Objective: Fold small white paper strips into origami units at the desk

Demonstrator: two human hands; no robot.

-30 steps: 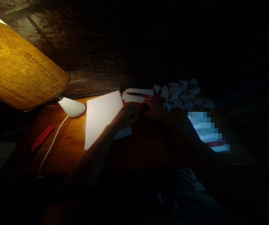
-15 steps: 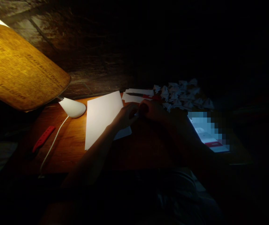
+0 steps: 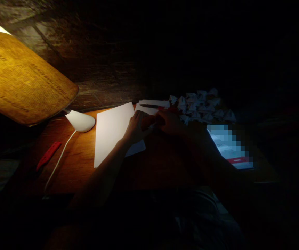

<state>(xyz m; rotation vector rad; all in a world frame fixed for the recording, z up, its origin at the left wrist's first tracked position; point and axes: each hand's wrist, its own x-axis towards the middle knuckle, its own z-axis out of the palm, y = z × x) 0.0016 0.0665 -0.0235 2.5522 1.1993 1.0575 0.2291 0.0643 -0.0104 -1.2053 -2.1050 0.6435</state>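
My left hand (image 3: pixel 137 127) and my right hand (image 3: pixel 170 122) meet over the middle of the wooden table, fingers curled together. Between the fingertips shows a bit of white paper (image 3: pixel 152 125), small and mostly hidden by the fingers and the dark. Under my left forearm and wrist lies a stack of white paper sheets (image 3: pixel 110 133). Just beyond the hands, a knife (image 3: pixel 149 106) with a dark blade and red handle rests on narrower white paper pieces (image 3: pixel 158 102). Many small folded white paper shapes (image 3: pixel 195 106) are grouped behind my right hand.
At the left a lit lamp with a printed shade (image 3: pixel 26 78) leans over the table (image 3: pixel 79 166), its white base (image 3: pixel 81 121) trailing a cord (image 3: pixel 59 159). A red slotted object (image 3: pixel 49 154) lies near the cord. A glowing phone (image 3: pixel 233 152) lies beside my right forearm.
The fingers of my left hand have shifted upward and stretched toward my right hand around the small paper. My right hand stays almost in place. The view has moved slightly.
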